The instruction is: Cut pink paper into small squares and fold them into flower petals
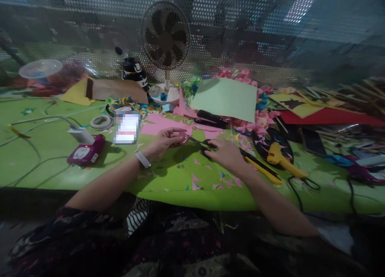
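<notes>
Pink paper is pinched between the thumb and fingers of a worker's left hand at a green-topped table, while the right hand is wrapped about the handles of dark scissors. The small pink piece sits at the centre of the dial, between the two hands, with the blades close to its edge; from where I stand, whether they are parted or closed cannot be told.

Cutting looks well under way. Pointed pink offcuts, with a few blue ones, litter the tabletop from four to six o'clock, and a heap of curled pink pieces rises from one to two o'clock, partly beneath a pale green sheet. What appears left is flat pink paper at ten o'clock, within reach of the left hand; the green sheet at one o'clock also looks whole. The piece in hand seems unfinished, though its outline is too small to judge.

A yellow cutter and a yellow glue gun lie unheld between three and four o'clock, a lit phone at nine to ten, and a fan stands just before twelve.
</notes>
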{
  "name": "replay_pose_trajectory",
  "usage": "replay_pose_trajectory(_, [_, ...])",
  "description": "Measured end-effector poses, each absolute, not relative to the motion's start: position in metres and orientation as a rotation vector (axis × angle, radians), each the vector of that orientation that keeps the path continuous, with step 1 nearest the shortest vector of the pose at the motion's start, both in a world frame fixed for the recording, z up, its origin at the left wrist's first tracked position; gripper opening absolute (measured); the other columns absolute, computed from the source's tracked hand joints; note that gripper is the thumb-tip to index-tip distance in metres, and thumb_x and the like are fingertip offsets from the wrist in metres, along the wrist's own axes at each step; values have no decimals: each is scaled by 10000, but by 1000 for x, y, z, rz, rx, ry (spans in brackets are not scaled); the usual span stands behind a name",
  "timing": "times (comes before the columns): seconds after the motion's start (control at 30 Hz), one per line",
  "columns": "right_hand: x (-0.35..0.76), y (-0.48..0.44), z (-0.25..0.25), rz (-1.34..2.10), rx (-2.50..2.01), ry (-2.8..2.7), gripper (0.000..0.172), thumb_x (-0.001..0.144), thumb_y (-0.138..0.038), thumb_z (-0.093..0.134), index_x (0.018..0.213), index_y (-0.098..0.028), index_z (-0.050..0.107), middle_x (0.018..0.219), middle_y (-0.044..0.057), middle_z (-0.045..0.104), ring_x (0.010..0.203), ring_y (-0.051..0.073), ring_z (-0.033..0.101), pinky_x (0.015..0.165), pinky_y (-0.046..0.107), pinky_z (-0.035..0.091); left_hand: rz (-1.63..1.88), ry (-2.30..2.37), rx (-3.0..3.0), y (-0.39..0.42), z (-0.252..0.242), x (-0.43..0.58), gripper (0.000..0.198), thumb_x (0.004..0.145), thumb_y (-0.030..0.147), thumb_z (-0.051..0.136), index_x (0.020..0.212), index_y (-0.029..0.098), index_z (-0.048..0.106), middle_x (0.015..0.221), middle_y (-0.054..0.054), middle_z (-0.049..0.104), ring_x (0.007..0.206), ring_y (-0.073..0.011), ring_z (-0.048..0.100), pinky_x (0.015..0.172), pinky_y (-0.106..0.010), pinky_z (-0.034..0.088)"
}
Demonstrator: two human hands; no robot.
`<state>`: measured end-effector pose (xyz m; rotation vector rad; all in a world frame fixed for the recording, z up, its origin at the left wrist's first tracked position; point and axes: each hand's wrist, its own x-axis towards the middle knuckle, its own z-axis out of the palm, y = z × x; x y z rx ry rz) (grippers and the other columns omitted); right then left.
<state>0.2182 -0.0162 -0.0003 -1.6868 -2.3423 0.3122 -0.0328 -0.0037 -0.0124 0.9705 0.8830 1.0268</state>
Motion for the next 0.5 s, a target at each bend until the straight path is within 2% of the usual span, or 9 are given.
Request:
replay_pose_trajectory(0.07, [216,-16,0,263,-1756,-2363,342,828,-429,696,1062,-187,760,1054,125,701,811,238,647,546,305,458,1045,908,1028,-5,-13,-32,251,747,242,845,946,140,732,910,-54,767,766,-117,688,800,-283,544])
replay_pose_trajectory(0.23, [217,-15,1,555,-1822,-2336,275,873,-359,645,1072,-193,738,766,58,700,613,190,614,493,291,420,1125,894,1106,-9,-12,-28,291,713,324,863,902,140,739,853,-54,761,741,-123,669,773,-291,531])
replay_pose_trajectory(0.33, [223,-14,9,716,-1790,-2323,273,868,-303,641,1110,-210,725,750,32,711,584,170,612,509,279,407,1200,884,1122,-12,-14,-25,287,716,351,854,857,136,726,856,-58,762,778,-136,677,778,-294,523])
replay_pose_trajectory(0.5, [226,-12,26,491,-1760,-2560,287,834,-309,707,1113,-261,759,842,29,735,692,192,632,545,275,358,1240,872,1121,-16,-14,-20,323,781,327,812,1038,154,719,1002,-74,772,928,-159,693,896,-326,514])
